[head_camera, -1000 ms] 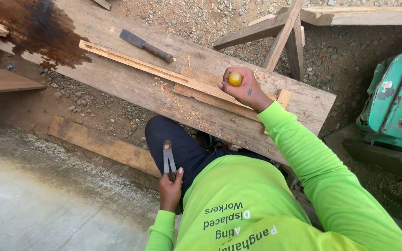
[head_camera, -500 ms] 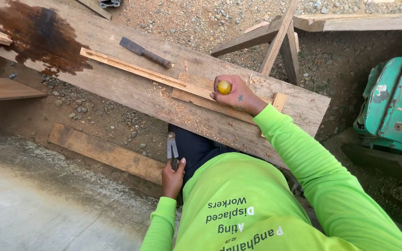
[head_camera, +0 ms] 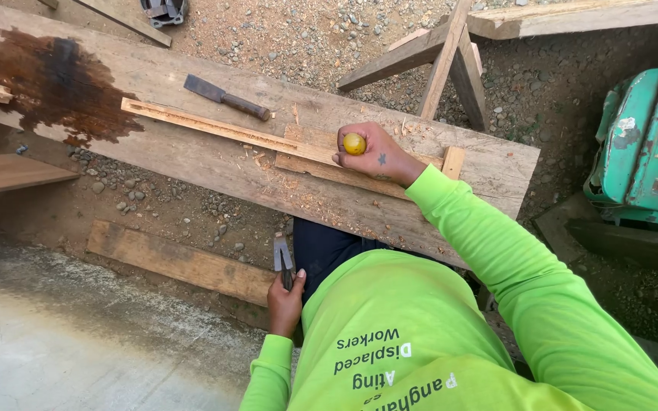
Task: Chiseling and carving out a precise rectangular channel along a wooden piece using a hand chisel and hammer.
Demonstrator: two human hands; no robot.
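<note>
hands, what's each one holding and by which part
Right hand wraps the yellow-capped handle of a tool on the plank. Left hand holds a hammer by its handle.

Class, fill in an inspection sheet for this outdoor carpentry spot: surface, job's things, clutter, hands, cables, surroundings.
Surface: wide wooden plank with a dark wet stain at one end.
Job's things: yellow-handled tool gripped on a thin wood strip; hammer held beside the plank.
Clutter: chisel lying on the plank; wood shavings.
Hands: right hand closed on the yellow handle; left hand holding the hammer.
Cables: nothing seen.
Surroundings: gravel ground, wooden trestle, green machine, concrete slab.
</note>
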